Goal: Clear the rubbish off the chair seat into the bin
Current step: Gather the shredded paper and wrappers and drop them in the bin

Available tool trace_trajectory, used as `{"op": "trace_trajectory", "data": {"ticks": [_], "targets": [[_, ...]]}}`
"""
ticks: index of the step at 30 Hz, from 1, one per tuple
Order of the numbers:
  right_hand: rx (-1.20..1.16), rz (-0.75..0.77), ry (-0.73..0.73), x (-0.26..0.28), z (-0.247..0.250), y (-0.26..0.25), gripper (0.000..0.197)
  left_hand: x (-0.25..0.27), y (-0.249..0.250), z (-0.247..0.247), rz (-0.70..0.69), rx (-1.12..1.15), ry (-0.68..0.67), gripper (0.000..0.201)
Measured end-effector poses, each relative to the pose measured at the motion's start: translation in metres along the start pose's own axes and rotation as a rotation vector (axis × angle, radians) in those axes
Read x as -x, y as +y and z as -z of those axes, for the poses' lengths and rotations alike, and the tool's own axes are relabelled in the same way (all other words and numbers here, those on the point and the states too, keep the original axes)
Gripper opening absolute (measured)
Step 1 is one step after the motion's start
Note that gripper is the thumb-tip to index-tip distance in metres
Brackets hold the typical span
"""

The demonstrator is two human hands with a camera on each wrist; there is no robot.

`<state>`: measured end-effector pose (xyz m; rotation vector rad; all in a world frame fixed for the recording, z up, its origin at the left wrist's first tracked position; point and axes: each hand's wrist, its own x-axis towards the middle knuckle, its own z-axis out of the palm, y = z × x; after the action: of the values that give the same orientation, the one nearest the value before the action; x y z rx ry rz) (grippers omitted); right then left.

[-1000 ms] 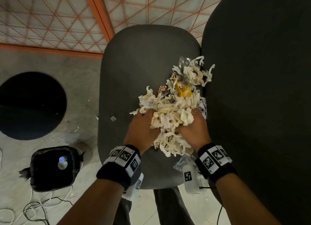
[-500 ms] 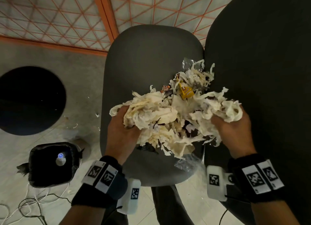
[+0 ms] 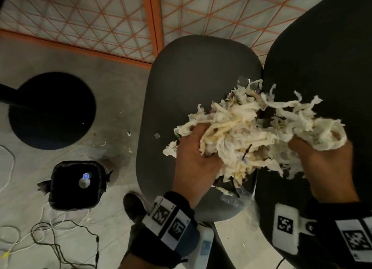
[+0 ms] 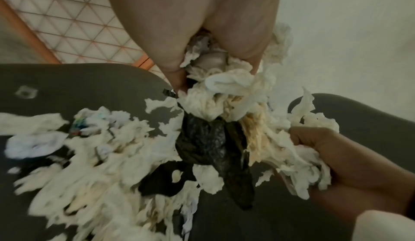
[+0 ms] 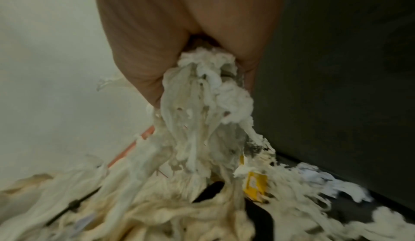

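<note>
A big tangle of shredded white paper rubbish (image 3: 247, 132) hangs just above the grey chair seat (image 3: 191, 83), stretched between both hands. My left hand (image 3: 193, 148) grips its left side, fingers curled into the shreds (image 4: 224, 102). My right hand (image 3: 320, 158) clutches the right side (image 5: 206, 92), over the dark chair back. Black plastic (image 4: 202, 143) and a yellow wrapper (image 5: 256, 186) are mixed into the tangle. Loose shreds and clear film (image 3: 231, 196) lie on the seat under it. The black-lined bin (image 3: 75, 185) stands on the floor at lower left, with a bottle inside.
A dark chair back (image 3: 322, 67) fills the right. A round black base (image 3: 52, 109) lies on the floor left of the seat. Cables (image 3: 50, 238) trail near the bin. Small paper scraps (image 3: 128, 134) dot the floor. An orange grid wall (image 3: 100, 17) stands behind.
Both hands have lifted the paper tangle off the seat and pulled apart, the right hand moving right over the chair back. The view has shifted, so the bin sits nearer the centre.
</note>
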<state>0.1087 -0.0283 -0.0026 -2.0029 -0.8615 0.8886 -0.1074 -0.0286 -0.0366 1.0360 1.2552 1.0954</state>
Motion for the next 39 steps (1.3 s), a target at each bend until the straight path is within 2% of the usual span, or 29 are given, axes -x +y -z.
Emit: {"op": "trace_trajectory", "data": {"ticks": [4, 7, 11, 17, 22, 26, 29, 32, 35, 36, 39], "targets": [[0.034, -0.050, -0.039, 0.009, -0.008, 0.019, 0.048, 0.012, -0.016, 0.014, 0.107, 0.048, 0.098, 0.051], [0.048, -0.053, -0.064, 0.017, -0.011, 0.025, 0.049, 0.016, -0.031, 0.038, 0.196, 0.165, 0.238, 0.049], [0.040, -0.041, -0.099, 0.026, -0.017, 0.030, 0.049, 0.021, -0.037, 0.072, 0.187, 0.139, 0.377, 0.049], [0.041, -0.077, -0.257, 0.040, -0.039, 0.041, 0.044, 0.035, -0.058, 0.092, 0.146, -0.300, 0.346, 0.033], [0.077, -0.150, -0.389, 0.053, -0.064, 0.065, 0.043, 0.042, -0.101, 0.081, 0.162, -0.532, 0.215, 0.033], [0.162, -0.228, -0.496, 0.057, -0.086, 0.092, 0.039, 0.043, -0.119, 0.061, 0.259, -0.708, 0.027, 0.038], [0.248, -0.259, -0.523, 0.057, -0.099, 0.112, 0.038, 0.045, -0.132, 0.049, 0.325, -0.755, -0.189, 0.061], [0.296, -0.277, -0.494, 0.057, -0.108, 0.134, 0.048, 0.044, -0.140, 0.037, 0.444, -0.964, -0.387, 0.092], [0.323, -0.297, -0.486, 0.059, -0.115, 0.147, 0.046, 0.045, -0.150, 0.028, 0.448, -1.151, -0.462, 0.111], [0.338, -0.287, -0.488, 0.060, -0.118, 0.149, 0.042, 0.045, -0.152, 0.025, 0.439, -1.200, -0.473, 0.111], [0.368, -0.245, -0.481, 0.060, -0.121, 0.150, 0.048, 0.042, -0.156, 0.023, 0.430, -1.244, -0.483, 0.099]]}}
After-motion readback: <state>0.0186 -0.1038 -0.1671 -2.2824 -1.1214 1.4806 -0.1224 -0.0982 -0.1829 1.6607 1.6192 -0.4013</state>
